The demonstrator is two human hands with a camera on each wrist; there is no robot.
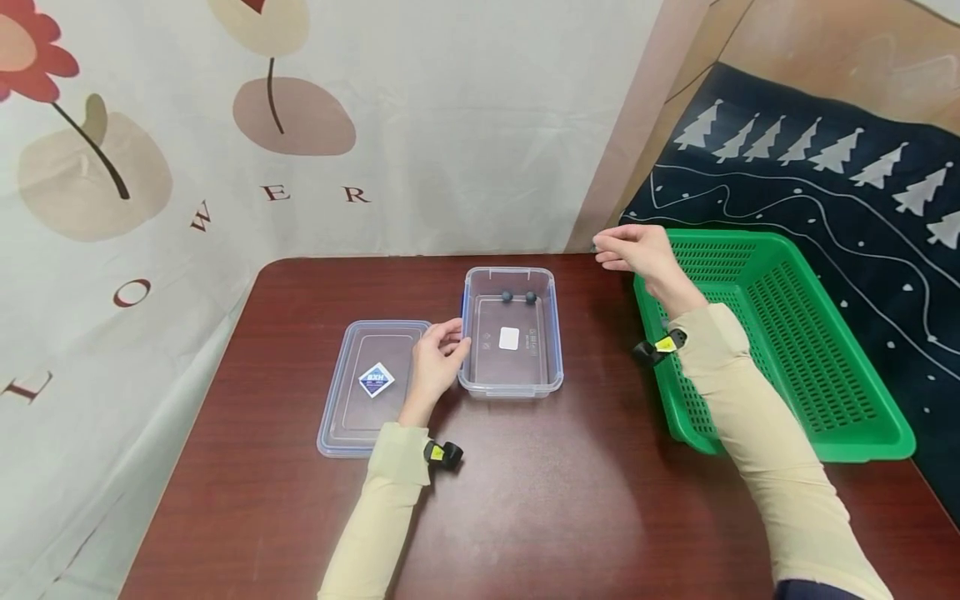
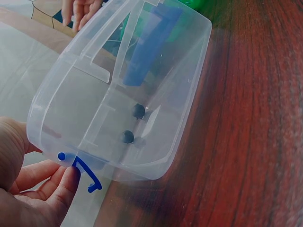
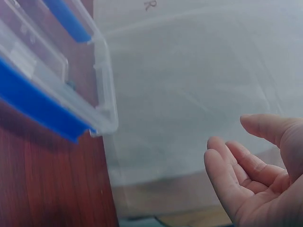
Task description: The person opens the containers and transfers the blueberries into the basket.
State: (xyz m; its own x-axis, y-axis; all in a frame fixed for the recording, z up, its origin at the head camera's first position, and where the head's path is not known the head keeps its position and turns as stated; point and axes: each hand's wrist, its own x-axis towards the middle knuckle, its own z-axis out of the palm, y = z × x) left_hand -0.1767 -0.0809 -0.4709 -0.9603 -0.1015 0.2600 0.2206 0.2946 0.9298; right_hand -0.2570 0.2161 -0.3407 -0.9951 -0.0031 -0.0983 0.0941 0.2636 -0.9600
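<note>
A clear plastic food box [image 1: 510,390] with blue side latches stands uncovered on the table. Two small dark blue balls, resembling blueberries [image 2: 138,111], lie on its floor toward the far end. My left hand [image 1: 437,358] pinches the box's left side near the rim, its fingers at a blue latch [image 2: 87,175] in the left wrist view. My right hand [image 1: 637,254] is raised at the far left corner of the green basket [image 1: 787,242]. In the right wrist view its thumb and fingers are apart, with nothing visible between them.
The box's clear lid [image 1: 348,417], with a blue-and-white sticker, lies flat left of the box, partly behind my left hand. A white printed curtain [image 1: 480,167] hangs along the table's far edge. Dark cloth with white trees [image 1: 810,187] lies beyond the basket.
</note>
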